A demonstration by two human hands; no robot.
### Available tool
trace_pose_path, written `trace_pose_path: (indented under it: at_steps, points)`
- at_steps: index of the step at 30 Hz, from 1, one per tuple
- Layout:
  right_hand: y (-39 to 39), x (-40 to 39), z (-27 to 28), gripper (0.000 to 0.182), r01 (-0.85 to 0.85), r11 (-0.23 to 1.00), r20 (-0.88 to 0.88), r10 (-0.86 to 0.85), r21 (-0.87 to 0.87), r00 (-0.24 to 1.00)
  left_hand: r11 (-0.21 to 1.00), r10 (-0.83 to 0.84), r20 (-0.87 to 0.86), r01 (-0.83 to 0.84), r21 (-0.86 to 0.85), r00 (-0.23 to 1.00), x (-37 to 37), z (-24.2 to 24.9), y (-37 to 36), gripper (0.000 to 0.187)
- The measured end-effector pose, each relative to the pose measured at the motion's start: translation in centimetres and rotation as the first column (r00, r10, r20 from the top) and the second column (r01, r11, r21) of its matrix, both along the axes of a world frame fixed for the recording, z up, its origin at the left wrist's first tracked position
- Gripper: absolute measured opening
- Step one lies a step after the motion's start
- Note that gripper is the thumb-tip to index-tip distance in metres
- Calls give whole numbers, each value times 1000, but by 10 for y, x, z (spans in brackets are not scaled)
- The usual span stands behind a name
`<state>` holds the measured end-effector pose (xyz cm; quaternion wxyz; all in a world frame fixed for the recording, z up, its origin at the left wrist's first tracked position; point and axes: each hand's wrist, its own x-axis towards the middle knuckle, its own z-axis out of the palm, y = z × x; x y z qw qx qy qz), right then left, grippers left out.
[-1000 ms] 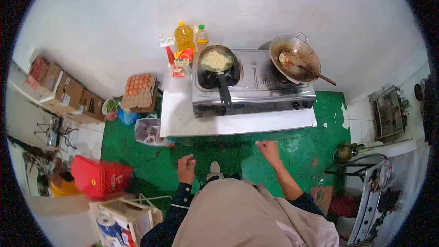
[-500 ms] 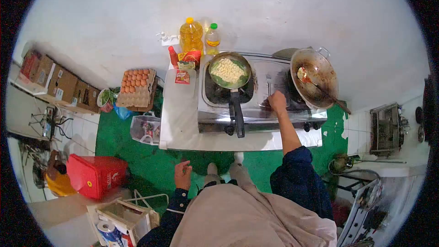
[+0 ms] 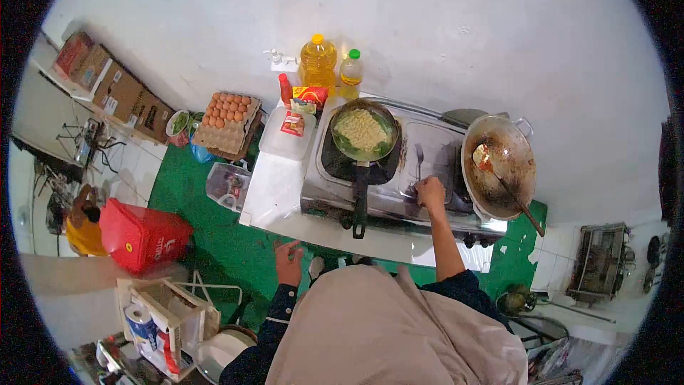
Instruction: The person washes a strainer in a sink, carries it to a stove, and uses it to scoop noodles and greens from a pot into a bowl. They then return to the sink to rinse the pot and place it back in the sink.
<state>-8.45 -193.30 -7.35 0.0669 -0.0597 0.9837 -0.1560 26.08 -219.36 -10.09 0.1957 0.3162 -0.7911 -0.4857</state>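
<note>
1. We are reaching our right hand over the gas stove, fingers curled around the lower end of a fork that is lying on the steel top between the two burners.
2. We are keeping our left hand low, below the front edge of the white surface, loosely curled; we cannot tell whether it is holding anything.
3. We are looking at a frying pan of pale noodles and greens on the left burner, its black handle pointing back towards us, just left of the fork.
4. We are seeing a wok on the right burner, smeared with red sauce, with a wooden-handled spatula resting in it.
5. We are noting two oil bottles against the wall behind the pan, with a red sauce bottle and packets beside them.
6. We are seeing a tray of eggs on boxes left of the surface, and a red container on the green floor.
</note>
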Motion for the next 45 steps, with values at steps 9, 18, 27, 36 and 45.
trace_pose_path:
  at_steps: [9, 18, 27, 36, 45]
  points:
    - [-41, 11, 128, 9, -249, 881, -336, 110, -403, 935, 981, 184, 6, -184, 54, 983, 0, 2, 12, 22]
    - [-127, -68, 141, 12, -576, 764, -307, 645, 293, 700, 973, 232, -35, -232, 8, 972, 0, 10, 17, 21]
    - [-132, -42, 157, 11, -676, 727, -225, 683, 120, 694, 953, 302, -79, -299, 43, 950, 19, 4, 12, 19]
    - [-116, -16, 151, 13, -690, 602, -176, 790, 403, 587, 965, 263, -28, -263, -10, 964, 24, 2, -2, 19]
    - [-125, -49, 148, 11, -460, 813, -372, 575, 356, 728, 961, 276, -32, -277, -16, 961, 36, -4, -6, 18]
